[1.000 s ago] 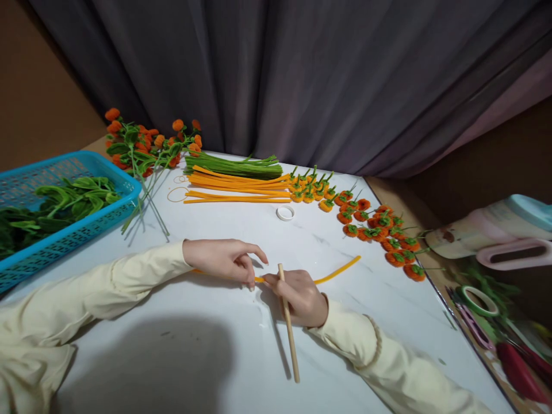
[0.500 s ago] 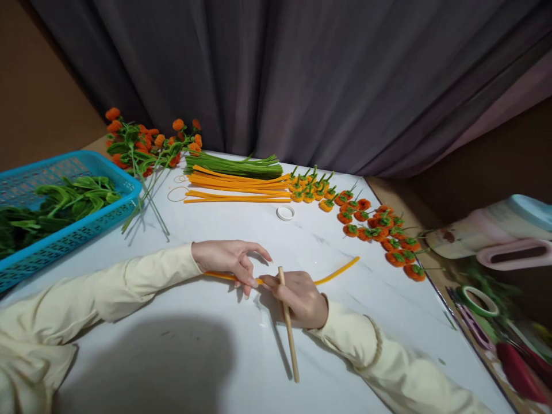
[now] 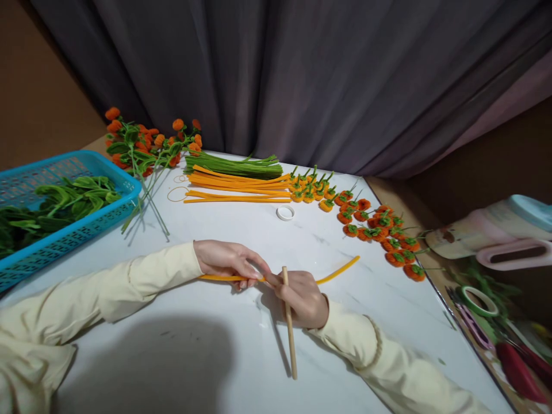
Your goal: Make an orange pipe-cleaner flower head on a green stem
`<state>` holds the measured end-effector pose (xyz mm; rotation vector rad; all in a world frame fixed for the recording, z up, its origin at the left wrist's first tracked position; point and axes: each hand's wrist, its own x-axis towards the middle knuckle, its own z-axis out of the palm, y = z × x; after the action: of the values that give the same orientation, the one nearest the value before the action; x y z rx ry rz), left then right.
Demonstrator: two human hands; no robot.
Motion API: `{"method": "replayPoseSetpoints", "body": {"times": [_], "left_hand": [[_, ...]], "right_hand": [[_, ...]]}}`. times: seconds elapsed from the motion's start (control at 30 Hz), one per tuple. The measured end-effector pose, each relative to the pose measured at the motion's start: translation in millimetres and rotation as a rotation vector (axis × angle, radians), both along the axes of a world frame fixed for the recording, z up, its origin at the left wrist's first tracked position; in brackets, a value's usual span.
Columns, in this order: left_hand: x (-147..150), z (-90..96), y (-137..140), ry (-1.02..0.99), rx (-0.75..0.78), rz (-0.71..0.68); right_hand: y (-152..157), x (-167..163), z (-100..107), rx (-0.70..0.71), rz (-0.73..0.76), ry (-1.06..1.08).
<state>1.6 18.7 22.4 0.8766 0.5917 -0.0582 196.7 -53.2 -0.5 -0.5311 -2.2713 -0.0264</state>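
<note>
My left hand (image 3: 228, 260) is closed on an orange-yellow chenille stem (image 3: 340, 271), pinching it between thumb and fingers; its forefinger reaches across to the right fingertips. Close beside it, my right hand (image 3: 304, 298) grips a thin wooden stick (image 3: 291, 344), which stands steeply between its fingers with the lower end pointing toward me. The same chenille stem runs through the right fingertips and comes out past that hand, its free end curving up to the right. Where the stem meets the fingers is partly hidden.
Behind the hands lie orange-yellow chenille stems (image 3: 237, 198), green stems (image 3: 235, 165) and a white ring (image 3: 285, 213). Several yellow flower heads (image 3: 326, 204) and orange flower heads (image 3: 394, 258) sit to the right. A blue basket (image 3: 73, 236) of leaves stands left; a tumbler (image 3: 487, 227) lies right.
My left forefinger has come down from its raised position to the right fingertips. The left hand has shifted slightly, and the stick's top has moved a little to the right.
</note>
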Motion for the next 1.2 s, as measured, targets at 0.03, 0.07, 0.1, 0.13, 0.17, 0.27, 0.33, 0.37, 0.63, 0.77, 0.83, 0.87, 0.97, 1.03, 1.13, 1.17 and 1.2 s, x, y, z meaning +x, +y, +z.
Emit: {"method": "replayPoseSetpoints", "body": {"times": [0.03,0.07,0.1,0.13,0.17,0.27,0.33,0.37,0.63,0.77,0.83,0.87,0.97,1.03,1.13,1.17,1.2], "left_hand": [[-0.2,-2.1,0.0,0.001,-0.007,0.000],[-0.2,-4.2,0.0,0.006,-0.013,-0.001],[-0.2,-6.1,0.0,0.013,-0.018,0.000],[0.0,-7.7,-0.2,0.019,-0.025,0.004],[0.3,-8.9,-0.6,0.024,-0.032,0.013],[1.5,-9.8,-2.6,0.022,-0.058,0.052],[2.3,-8.5,-4.5,0.023,-0.061,0.078],[2.8,-7.7,-5.4,0.020,-0.058,0.090],[3.1,-8.7,-5.3,0.003,-0.078,0.126],[2.4,-9.5,-1.5,0.051,-0.103,0.087],[2.6,-8.8,-0.3,0.051,-0.106,0.071],[2.6,-8.4,0.1,0.046,-0.107,0.065],[2.5,-8.5,0.8,0.027,-0.116,0.057],[1.9,-9.2,0.9,0.021,-0.120,0.057],[1.3,-9.5,0.8,0.024,-0.115,0.062],[1.3,-9.3,0.7,0.028,-0.114,0.061],[1.3,-8.9,0.7,0.029,-0.114,0.060]], "right_hand": [[-0.1,-0.4,0.4,0.004,0.002,0.001],[-0.1,-0.8,0.6,0.011,0.003,0.001],[-0.2,-1.1,0.7,0.018,0.002,0.000],[-0.3,-1.3,0.8,0.025,0.001,-0.001],[-0.3,-1.4,0.8,0.029,0.002,-0.001],[-0.6,-1.9,0.9,0.044,0.005,-0.004],[-0.9,-2.3,1.4,0.063,0.000,-0.007],[-1.0,-2.6,1.8,0.072,-0.005,-0.009],[-1.4,-2.4,1.6,0.066,-0.008,-0.012],[-1.4,-0.6,-2.6,0.050,-0.021,-0.006],[-1.5,0.1,-3.8,0.042,-0.020,-0.009],[-1.6,0.3,-4.0,0.038,-0.020,-0.011],[-1.5,0.3,-2.5,0.026,-0.012,-0.019],[-1.4,-0.1,-0.4,0.015,-0.010,-0.023],[-1.4,-0.6,1.9,0.004,-0.009,-0.021],[-1.4,-0.7,2.0,0.004,-0.006,-0.017],[-1.4,-0.7,1.8,0.005,-0.001,-0.014]]}}
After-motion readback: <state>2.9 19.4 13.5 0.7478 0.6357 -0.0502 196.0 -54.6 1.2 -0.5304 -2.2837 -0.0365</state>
